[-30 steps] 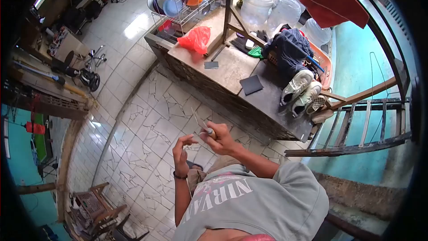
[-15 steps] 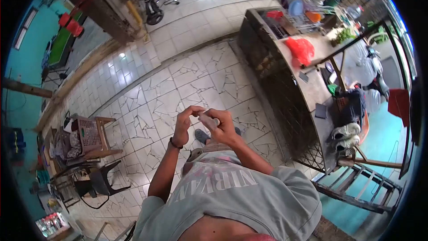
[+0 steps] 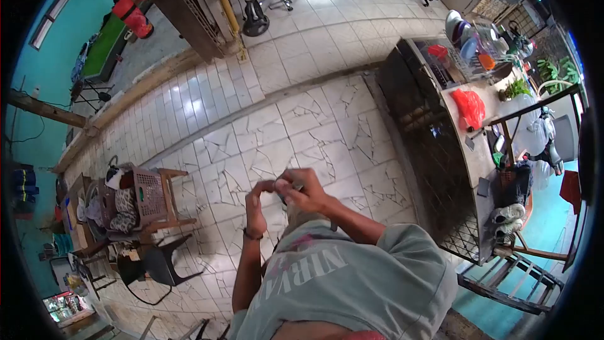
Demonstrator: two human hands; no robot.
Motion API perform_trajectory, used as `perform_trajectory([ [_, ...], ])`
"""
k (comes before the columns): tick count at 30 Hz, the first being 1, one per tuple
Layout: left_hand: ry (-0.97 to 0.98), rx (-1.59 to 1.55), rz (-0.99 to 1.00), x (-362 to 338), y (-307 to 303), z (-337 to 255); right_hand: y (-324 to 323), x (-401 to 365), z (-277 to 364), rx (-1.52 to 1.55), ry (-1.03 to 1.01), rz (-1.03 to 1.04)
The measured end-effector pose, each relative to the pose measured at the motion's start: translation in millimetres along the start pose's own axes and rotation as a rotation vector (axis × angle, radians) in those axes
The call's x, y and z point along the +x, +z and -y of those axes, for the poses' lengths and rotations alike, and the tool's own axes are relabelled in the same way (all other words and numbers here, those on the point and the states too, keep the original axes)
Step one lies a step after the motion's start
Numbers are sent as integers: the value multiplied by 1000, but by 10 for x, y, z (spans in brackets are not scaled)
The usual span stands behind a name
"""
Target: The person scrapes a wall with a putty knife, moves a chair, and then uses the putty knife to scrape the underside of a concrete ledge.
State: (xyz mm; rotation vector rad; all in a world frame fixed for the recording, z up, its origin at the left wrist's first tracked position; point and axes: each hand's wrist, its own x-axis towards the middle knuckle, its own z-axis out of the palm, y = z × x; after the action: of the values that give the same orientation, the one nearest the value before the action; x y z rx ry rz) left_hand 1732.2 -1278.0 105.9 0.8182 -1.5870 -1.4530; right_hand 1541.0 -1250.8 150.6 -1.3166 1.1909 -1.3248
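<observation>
My hands meet in front of my chest over the cracked-tile floor (image 3: 251,145). My right hand (image 3: 307,194) is closed around a small tool (image 3: 294,184) with a pale handle; most of it is hidden in the fist. My left hand (image 3: 257,203), with a dark band on the wrist, curls its fingertips onto the tool's end, pinching it. My grey printed shirt (image 3: 340,283) fills the bottom of the view.
A long counter (image 3: 469,151) with a mesh front runs along the right, carrying a red bag (image 3: 470,108), a dish rack (image 3: 469,47) and shoes (image 3: 506,217). A wooden ladder (image 3: 516,283) lies beyond it. A stool with a basket (image 3: 151,195) and a black chair (image 3: 157,264) stand at left.
My view has swung left, so the counter has slid to the right edge. My left hand has come in from apart and closed its fingertips onto the tool in my right hand.
</observation>
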Motion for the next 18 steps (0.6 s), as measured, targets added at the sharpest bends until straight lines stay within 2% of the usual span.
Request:
perform_trajectory([
  [1, 1, 14, -28, 16, -209, 53, 188, 160, -95, 17, -58, 19],
  [3, -13, 23, -88, -44, -596, 51, 626, 458, -383, 76, -44, 72],
  [9, -74, 16, -407, -386, -1827, 87, 1795, 1111, -132, 26, -153, 278],
  [11, -117, -8, -501, -476, -2188, 129, 2135, 1201, -96, 43, -105, 325],
  [15, -89, -102, -527, -632, -2938, 214, 2842, 1291, -120, 8, -95, 334],
  [18, -19, -105, -359, -784, -3589, 228, 3457, 1252, -145, -27, -82, 303],
])
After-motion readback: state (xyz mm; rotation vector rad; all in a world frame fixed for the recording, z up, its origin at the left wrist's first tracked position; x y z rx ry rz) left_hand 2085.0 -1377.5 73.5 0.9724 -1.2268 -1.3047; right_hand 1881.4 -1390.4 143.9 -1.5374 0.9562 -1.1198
